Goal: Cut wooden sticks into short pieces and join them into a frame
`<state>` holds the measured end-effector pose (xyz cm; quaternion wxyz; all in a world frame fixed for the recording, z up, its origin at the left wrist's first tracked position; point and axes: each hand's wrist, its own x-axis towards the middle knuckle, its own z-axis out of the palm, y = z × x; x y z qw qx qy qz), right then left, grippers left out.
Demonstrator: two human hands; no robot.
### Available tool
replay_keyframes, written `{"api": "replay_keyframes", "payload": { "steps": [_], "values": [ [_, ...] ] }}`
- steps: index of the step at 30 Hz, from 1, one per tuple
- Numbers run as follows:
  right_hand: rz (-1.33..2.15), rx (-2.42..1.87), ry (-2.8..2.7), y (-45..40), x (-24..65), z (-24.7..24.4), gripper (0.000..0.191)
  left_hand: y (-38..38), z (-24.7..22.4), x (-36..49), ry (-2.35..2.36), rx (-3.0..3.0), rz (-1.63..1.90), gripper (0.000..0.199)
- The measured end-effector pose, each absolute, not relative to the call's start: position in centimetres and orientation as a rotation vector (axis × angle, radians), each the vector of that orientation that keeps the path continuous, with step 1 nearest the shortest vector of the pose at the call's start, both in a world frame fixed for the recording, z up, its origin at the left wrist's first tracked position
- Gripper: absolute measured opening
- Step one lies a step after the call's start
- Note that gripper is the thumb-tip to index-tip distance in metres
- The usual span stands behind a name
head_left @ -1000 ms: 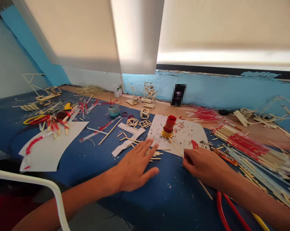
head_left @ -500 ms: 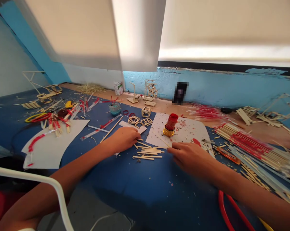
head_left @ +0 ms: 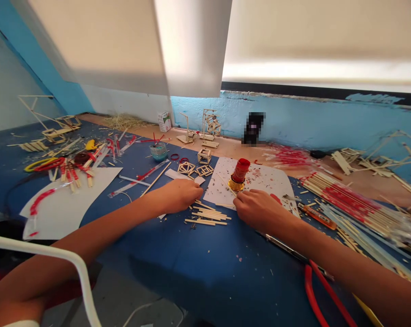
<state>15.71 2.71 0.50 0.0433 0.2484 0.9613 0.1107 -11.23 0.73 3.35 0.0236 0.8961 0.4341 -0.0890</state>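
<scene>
My left hand (head_left: 182, 195) is closed, fingertips pinched at the left end of a pile of short wooden sticks (head_left: 207, 213); what it pinches is hidden. My right hand (head_left: 256, 208) is closed on a thin stick (head_left: 227, 185), which slants up and left over a littered white sheet (head_left: 215, 193). Just beyond that hand, a red cylinder (head_left: 241, 169) stands slightly tilted on a gold base (head_left: 236, 183). Small stick frames, among them a cube (head_left: 204, 156), sit behind my left hand.
Right of my right arm lie an orange cutter (head_left: 317, 216), bundled sticks in red-marked plastic (head_left: 348, 197) and red-handled pliers (head_left: 319, 290). A glass jar of blue-green liquid (head_left: 158, 151) stands at back left. Larger stick models (head_left: 210, 129) line the wall. A white tube (head_left: 69, 256) crosses the lower left.
My right hand has moved away from me, toward the red cylinder, taking the thin stick along. My left hand stays by the pile's left end. The view has shifted slightly.
</scene>
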Motion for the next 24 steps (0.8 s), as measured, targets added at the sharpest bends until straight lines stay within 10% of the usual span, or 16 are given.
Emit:
{"api": "replay_keyframes", "payload": {
  "steps": [24],
  "values": [
    [0.001, 1.095, 2.891, 0.4, 16.1, 0.9, 0.024, -5.5, 1.9, -10.4, 1.329, 2.634, 0.161, 0.034]
  ]
}}
